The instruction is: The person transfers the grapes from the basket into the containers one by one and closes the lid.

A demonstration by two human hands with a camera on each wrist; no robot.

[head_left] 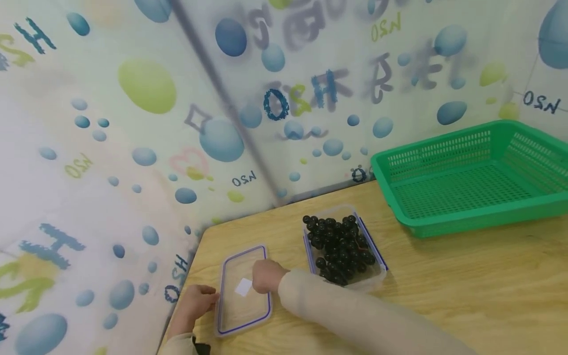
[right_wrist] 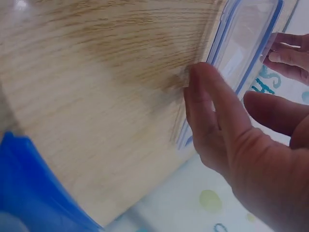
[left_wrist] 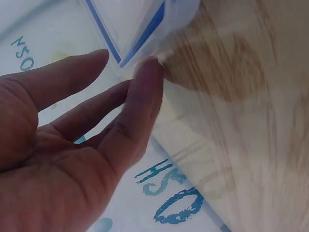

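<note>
A clear rectangular lid with a blue seal (head_left: 239,310) lies on the wooden table, a white label (head_left: 243,287) near its middle. My left hand (head_left: 195,303) is at the lid's left edge; in the left wrist view its fingertips (left_wrist: 149,72) meet the rim while the thumb stands apart. On the opposite long side is my right hand (head_left: 267,276), its slightly bent fingers (right_wrist: 217,92) right at the rim and the thumb spread away. Right of the lid, a clear plastic box (head_left: 374,280) holds a bunch of dark grapes (head_left: 339,246).
A large green mesh basket (head_left: 470,212) stands at the back right of the table (head_left: 443,276). White wall sheeting with bubble prints (head_left: 222,140) closes off the back and left sides. Something blue (right_wrist: 34,183) shows at the lower left of the right wrist view.
</note>
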